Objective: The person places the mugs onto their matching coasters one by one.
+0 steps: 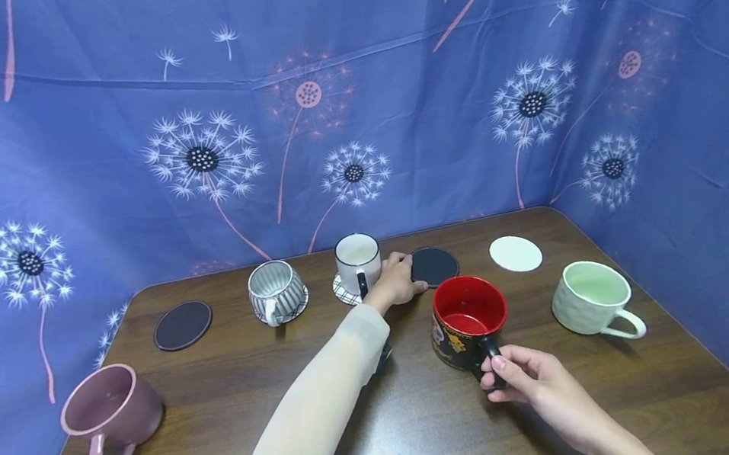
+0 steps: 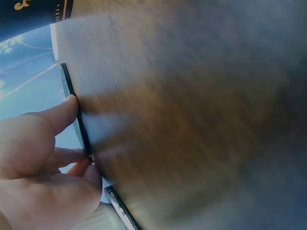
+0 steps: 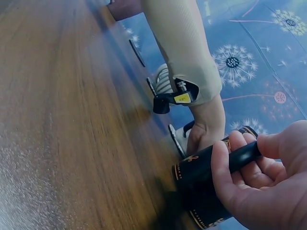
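My right hand (image 1: 530, 382) grips the black handle of a mug (image 1: 469, 314) with a red inside and a black, gold-patterned outside. The mug appears held just above the table, upright, its shadow showing beside it in the right wrist view. Further back, my left hand (image 1: 399, 280) holds the left edge of a round dark coaster (image 1: 435, 266) lying on the table. In the left wrist view the thumb and fingertips touch the rim of that coaster (image 2: 76, 112). Just left of this hand, a white mug (image 1: 354, 256) with a dark rim stands on a patterned coaster (image 1: 345, 291).
A grey ribbed cup (image 1: 276, 289) stands on another patterned coaster (image 1: 299, 307). A bare dark coaster (image 1: 182, 325) and a mauve mug (image 1: 114, 406) are at left. To the right are a white coaster (image 1: 515, 254) and a pale green mug (image 1: 585, 306). A blue curtain (image 1: 389, 101) hangs behind the table.
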Tool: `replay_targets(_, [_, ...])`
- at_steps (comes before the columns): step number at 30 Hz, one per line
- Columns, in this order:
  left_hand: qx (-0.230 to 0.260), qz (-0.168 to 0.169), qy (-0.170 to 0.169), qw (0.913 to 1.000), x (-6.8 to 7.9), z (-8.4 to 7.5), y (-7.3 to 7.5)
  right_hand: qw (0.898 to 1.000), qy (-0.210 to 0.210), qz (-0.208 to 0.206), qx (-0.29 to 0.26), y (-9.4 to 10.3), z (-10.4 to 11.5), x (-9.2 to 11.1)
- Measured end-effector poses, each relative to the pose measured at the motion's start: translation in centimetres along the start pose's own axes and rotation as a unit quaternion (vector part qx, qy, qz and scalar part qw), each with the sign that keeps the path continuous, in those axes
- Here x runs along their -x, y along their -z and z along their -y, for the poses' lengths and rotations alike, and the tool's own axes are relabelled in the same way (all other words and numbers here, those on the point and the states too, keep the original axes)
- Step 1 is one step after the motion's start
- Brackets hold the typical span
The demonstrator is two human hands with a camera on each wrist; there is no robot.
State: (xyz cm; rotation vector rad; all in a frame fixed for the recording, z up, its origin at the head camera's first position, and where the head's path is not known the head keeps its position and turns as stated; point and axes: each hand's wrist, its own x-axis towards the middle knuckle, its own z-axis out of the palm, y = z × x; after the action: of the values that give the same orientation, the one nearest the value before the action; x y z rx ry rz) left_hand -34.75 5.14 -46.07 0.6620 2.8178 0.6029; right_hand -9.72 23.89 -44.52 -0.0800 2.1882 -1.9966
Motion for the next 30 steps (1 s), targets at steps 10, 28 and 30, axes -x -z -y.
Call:
replay_targets(10, [0.000, 0.003, 0.002, 1.0000, -0.1, 0.1, 0.0, 0.999, 0.020, -0.025, 0.005, -0.6, -0.2, 0.2])
replay_targets(28, [0.007, 0.013, 0.009, 0.9999, 0.0, -0.1, 0.1, 0.997, 0.049, -0.058, 0.014, 0.3, -0.7, 0.0])
replay_targets(30, [0.011, 0.020, 0.013, 0.9997, -0.1, -0.2, 0.0, 0.997, 0.051, -0.060, 0.014, 0.4, -0.7, 0.0])
